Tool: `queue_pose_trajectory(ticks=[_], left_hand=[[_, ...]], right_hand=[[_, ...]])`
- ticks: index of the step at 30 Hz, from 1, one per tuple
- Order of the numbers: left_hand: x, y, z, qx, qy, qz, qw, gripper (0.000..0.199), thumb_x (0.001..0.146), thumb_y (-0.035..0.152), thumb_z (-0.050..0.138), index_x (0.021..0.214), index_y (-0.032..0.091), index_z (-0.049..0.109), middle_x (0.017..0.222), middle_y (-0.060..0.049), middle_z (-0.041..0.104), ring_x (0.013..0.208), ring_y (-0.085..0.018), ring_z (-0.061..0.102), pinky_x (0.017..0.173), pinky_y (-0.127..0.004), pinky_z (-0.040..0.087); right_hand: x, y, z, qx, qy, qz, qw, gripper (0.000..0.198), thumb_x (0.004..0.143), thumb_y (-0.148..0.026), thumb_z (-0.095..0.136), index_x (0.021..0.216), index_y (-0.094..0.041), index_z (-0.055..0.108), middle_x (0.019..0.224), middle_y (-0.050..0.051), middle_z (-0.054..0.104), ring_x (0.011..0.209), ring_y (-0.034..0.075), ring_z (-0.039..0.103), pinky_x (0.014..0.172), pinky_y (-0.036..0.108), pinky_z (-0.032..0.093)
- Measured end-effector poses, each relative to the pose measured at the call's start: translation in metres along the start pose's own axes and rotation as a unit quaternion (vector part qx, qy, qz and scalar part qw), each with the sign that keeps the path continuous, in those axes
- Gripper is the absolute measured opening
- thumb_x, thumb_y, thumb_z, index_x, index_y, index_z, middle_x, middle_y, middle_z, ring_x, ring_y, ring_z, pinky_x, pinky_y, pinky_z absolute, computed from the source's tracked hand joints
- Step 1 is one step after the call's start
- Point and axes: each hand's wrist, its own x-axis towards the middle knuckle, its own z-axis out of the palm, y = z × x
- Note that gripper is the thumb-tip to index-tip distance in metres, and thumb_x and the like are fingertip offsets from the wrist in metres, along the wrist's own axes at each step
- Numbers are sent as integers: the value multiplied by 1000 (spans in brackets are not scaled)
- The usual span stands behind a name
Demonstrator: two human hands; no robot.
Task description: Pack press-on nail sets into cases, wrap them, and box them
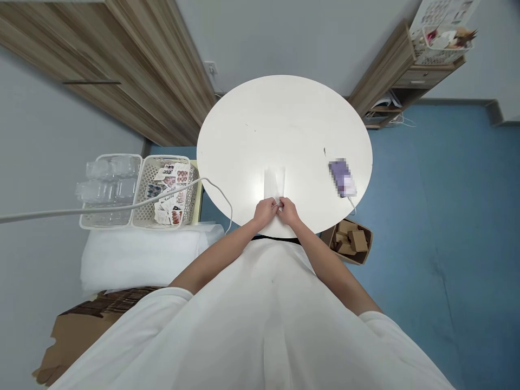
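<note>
To the left of the round white table (284, 119), one piece of brown cardboard (77, 341) is lying, nearest you. Beyond it, one wood-grain wardrobe (134, 81) is standing left of and behind the table. Two white baskets are sitting side by side left of the table: the left basket (106, 225) is holding at least four clear plastic boxes (125, 188), and the right basket (193, 203) is holding many printed cards (176, 197), too overlapped to count. One bundle of white wrap (138, 257) is lying on the near side of the baskets, left of the table. One white cable (81, 210) is passing over the baskets and reaching the table's left edge.

At the table's near edge, your left hand (265, 212) and your right hand (288, 211) are pinching the near end of one translucent white sheet (268, 184), which is lying on the tabletop; you cannot tell whether it is a bag.

On the table's right side, one pixelated purple item (340, 176) is lying. Right of the table's near edge, one carton (368, 246) is holding several brown boxes (357, 240). Right of the table's far edge, one wooden cabinet (424, 79) is carrying one white basket (433, 56).
</note>
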Motion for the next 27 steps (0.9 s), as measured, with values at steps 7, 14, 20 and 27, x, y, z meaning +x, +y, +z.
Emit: queue_pose_trajectory(ticks=[7,14,20,27], left_hand=[[-25,-7,2,18,-49,78,996,28,76,26,54,104,20,58,90,-8,54,89,-23,52,79,-34,42],[-27,-14,-9,-7,-17,62,998,35,82,30,48,115,22,56,108,-11,53,105,-25,47,95,-38,35],[-9,-17,-6,52,1,107,993,41,76,33,57,115,23,53,129,-10,42,123,-30,33,102,-44,23],[-3,-16,-9,59,-14,109,992,45,71,31,61,115,23,51,132,-10,42,125,-31,32,102,-44,24]], right_hand=[[5,-5,-9,127,-18,80,988,27,75,-29,45,98,-21,54,66,-4,48,65,13,49,68,28,44],[7,-5,2,37,12,63,997,28,76,-24,43,103,-21,47,65,-5,45,63,14,47,65,28,42],[-1,6,-5,45,-22,29,998,39,77,-19,41,116,-19,40,82,0,50,67,13,48,70,30,45],[-11,-2,-25,-171,-83,-133,973,71,73,-27,58,136,-24,25,138,13,28,105,26,46,80,39,44]])
